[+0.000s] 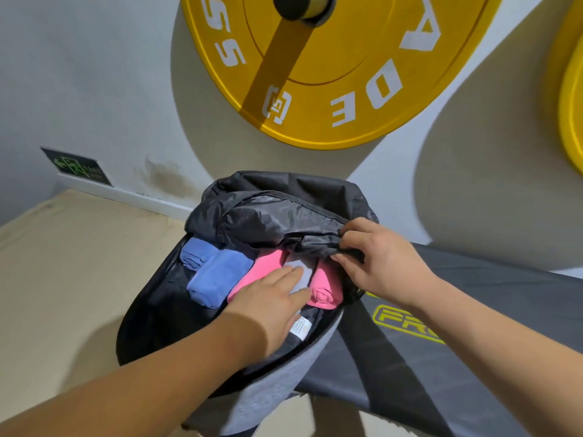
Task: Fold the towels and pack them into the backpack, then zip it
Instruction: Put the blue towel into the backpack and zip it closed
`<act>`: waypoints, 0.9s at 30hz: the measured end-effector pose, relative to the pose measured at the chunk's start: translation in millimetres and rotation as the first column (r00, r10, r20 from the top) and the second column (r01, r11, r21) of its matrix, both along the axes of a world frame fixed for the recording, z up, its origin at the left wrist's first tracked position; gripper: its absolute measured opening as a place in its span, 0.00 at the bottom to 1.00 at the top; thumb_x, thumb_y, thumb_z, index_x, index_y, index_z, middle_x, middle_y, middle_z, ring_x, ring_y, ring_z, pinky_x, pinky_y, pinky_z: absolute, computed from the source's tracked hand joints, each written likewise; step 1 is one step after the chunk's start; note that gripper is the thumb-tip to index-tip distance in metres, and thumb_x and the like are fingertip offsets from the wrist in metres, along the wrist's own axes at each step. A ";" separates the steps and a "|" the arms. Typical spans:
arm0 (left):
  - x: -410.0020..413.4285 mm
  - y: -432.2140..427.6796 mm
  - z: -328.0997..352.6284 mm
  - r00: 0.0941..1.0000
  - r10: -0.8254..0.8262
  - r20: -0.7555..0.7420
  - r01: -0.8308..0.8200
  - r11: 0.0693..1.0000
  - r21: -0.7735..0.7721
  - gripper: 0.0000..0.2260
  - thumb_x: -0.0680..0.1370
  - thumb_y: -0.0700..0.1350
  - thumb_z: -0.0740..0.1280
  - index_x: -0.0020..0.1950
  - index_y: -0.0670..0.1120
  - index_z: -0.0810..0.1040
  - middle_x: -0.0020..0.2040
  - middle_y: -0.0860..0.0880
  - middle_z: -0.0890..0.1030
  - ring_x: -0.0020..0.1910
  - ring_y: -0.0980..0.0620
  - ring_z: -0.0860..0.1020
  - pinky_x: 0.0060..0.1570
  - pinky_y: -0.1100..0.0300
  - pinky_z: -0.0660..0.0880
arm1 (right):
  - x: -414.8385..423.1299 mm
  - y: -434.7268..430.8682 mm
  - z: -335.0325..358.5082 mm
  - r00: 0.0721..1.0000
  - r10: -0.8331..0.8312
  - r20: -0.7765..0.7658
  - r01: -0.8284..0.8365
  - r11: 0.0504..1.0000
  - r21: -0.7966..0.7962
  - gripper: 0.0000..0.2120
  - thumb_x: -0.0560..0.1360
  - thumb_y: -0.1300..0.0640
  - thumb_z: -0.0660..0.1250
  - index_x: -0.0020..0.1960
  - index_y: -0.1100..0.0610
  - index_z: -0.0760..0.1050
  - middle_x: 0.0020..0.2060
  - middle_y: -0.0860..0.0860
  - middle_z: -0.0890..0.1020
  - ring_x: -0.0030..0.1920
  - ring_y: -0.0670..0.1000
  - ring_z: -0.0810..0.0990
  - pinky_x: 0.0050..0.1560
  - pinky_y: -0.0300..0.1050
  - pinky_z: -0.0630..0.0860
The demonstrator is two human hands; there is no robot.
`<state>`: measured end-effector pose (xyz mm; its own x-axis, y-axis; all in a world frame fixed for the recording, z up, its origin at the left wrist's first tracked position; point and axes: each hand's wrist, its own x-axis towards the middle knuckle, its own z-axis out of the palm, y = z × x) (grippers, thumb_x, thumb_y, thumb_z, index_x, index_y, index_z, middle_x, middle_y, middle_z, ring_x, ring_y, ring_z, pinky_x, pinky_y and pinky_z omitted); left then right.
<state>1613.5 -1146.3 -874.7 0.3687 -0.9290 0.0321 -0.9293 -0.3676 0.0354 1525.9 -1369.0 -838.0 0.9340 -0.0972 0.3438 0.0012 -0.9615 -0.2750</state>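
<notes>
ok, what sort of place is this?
Likely a gym: a yellow weight plate mounted on the wall, a second plate at the right edge, and what looks like a black workout bench by the backpack.

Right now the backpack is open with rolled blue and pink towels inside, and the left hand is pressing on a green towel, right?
Not quite. In the head view the left hand presses flat on a grey towel, not a green one. The rest holds: the backpack is open, with rolled blue towels and pink towels inside.
</notes>
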 end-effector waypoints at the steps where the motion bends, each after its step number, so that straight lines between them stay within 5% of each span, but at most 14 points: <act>1: 6.2 0.1 -0.2 1.000 0.003 0.007 -0.002 0.998 -0.063 0.16 0.79 0.47 0.66 0.68 0.50 0.75 0.73 0.44 0.74 0.72 0.44 0.73 0.58 0.45 0.80 | 0.2 -1.1 2.3 1.000 -0.010 0.021 0.008 0.998 0.056 0.13 0.75 0.44 0.63 0.43 0.52 0.79 0.50 0.47 0.79 0.47 0.56 0.81 0.40 0.53 0.80; 4: 24.1 1.3 -2.4 0.997 0.067 0.031 -0.061 0.985 -0.159 0.14 0.73 0.51 0.70 0.57 0.51 0.75 0.56 0.46 0.85 0.51 0.45 0.85 0.33 0.50 0.84 | 3.5 -1.2 3.1 0.996 -0.056 0.063 0.045 0.987 0.156 0.12 0.75 0.44 0.66 0.44 0.52 0.79 0.50 0.47 0.80 0.49 0.54 0.81 0.43 0.54 0.80; 7: 23.6 -6.7 -6.9 0.996 0.073 0.047 -0.068 0.993 -0.096 0.16 0.68 0.51 0.77 0.53 0.49 0.82 0.51 0.46 0.86 0.42 0.44 0.86 0.27 0.50 0.82 | 7.3 0.8 -1.0 0.996 -0.064 0.066 0.048 0.976 0.215 0.12 0.74 0.44 0.65 0.43 0.52 0.79 0.48 0.48 0.80 0.49 0.54 0.81 0.46 0.55 0.80; 13: 34.3 -32.2 -7.4 0.993 0.094 -0.073 -0.104 0.983 -0.148 0.15 0.81 0.50 0.66 0.66 0.48 0.78 0.57 0.47 0.79 0.56 0.43 0.78 0.52 0.47 0.78 | 8.0 2.6 -2.1 0.988 -0.101 0.119 0.062 0.954 0.293 0.10 0.75 0.48 0.68 0.43 0.55 0.79 0.48 0.49 0.80 0.50 0.55 0.81 0.50 0.55 0.79; 19: 3.5 -34.8 -16.6 0.994 0.017 0.107 -0.010 0.998 -0.064 0.12 0.78 0.56 0.58 0.56 0.53 0.76 0.57 0.41 0.82 0.57 0.40 0.82 0.49 0.52 0.82 | 10.0 0.4 -5.7 0.985 -0.132 0.114 0.063 0.881 0.469 0.10 0.73 0.53 0.75 0.38 0.55 0.77 0.44 0.50 0.81 0.49 0.52 0.81 0.51 0.51 0.77; 23: 13.7 -47.1 -18.3 0.993 0.032 0.115 -0.027 0.999 -0.042 0.06 0.76 0.45 0.71 0.52 0.51 0.78 0.53 0.44 0.78 0.54 0.41 0.78 0.40 0.52 0.77 | 11.6 4.4 -4.4 0.971 -0.187 0.150 0.074 0.827 0.557 0.11 0.73 0.57 0.77 0.36 0.57 0.76 0.44 0.51 0.82 0.49 0.49 0.81 0.52 0.43 0.76; 27: 17.0 -65.5 -5.1 0.988 0.103 0.111 -0.105 0.994 0.012 0.10 0.82 0.43 0.61 0.61 0.47 0.77 0.57 0.45 0.74 0.58 0.44 0.72 0.52 0.52 0.70 | 12.8 5.3 -4.3 0.961 -0.224 0.160 0.089 0.803 0.589 0.10 0.73 0.57 0.76 0.38 0.57 0.76 0.45 0.50 0.82 0.50 0.49 0.81 0.52 0.42 0.77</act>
<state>1630.4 -1211.8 -879.7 0.4584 -0.8866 0.0622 -0.8838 -0.4621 -0.0727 1538.7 -1363.7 -842.2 0.7996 -0.4771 0.3648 -0.0129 -0.6209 -0.7838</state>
